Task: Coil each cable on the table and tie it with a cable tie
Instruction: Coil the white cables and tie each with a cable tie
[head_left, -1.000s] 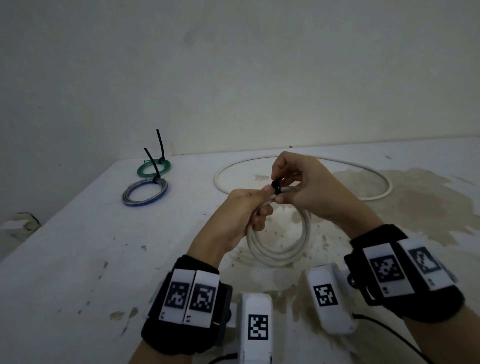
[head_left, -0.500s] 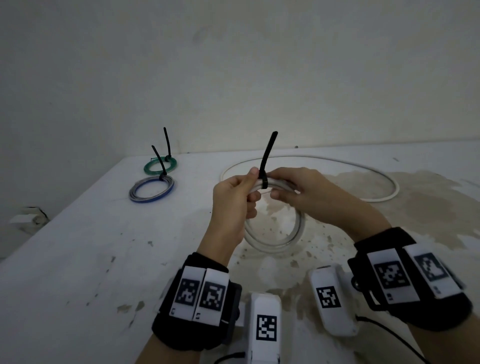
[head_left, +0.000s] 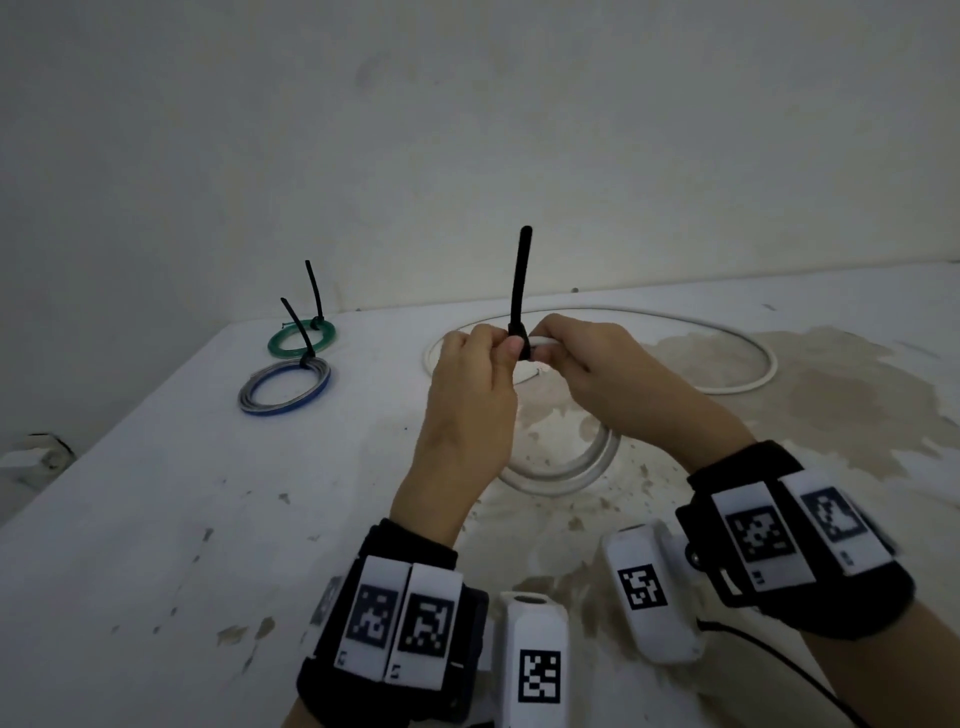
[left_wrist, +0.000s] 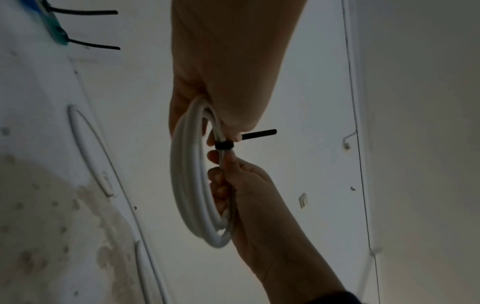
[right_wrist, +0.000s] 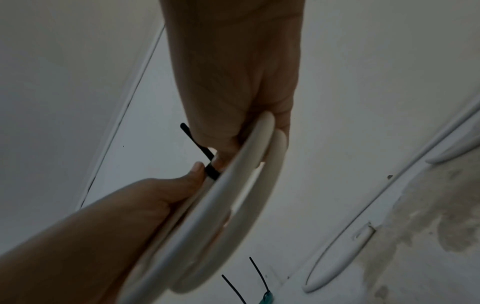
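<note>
A white cable coil (head_left: 571, 473) hangs above the table, held at its top by both hands. A black cable tie (head_left: 519, 280) is wrapped round the strands there, its tail standing straight up. My left hand (head_left: 511, 345) grips the coil just left of the tie, with the thumb against the tie's band. My right hand (head_left: 540, 348) grips the strands just right of it. In the left wrist view the tie (left_wrist: 224, 145) sits between the two hands on the coil (left_wrist: 187, 185). The right wrist view shows the tie (right_wrist: 211, 171) and the coil (right_wrist: 233, 195) from below.
A green coil (head_left: 301, 340) and a blue-grey coil (head_left: 284, 392) lie tied with black ties at the table's far left. A large loose white cable loop (head_left: 727, 387) lies behind the hands. The table's left edge (head_left: 130, 431) drops off beside the coils. The tabletop is stained.
The tie's tail has come out and now stands upright from the coil. Both hands have lifted the coil higher and drawn close on either side of the tie.
</note>
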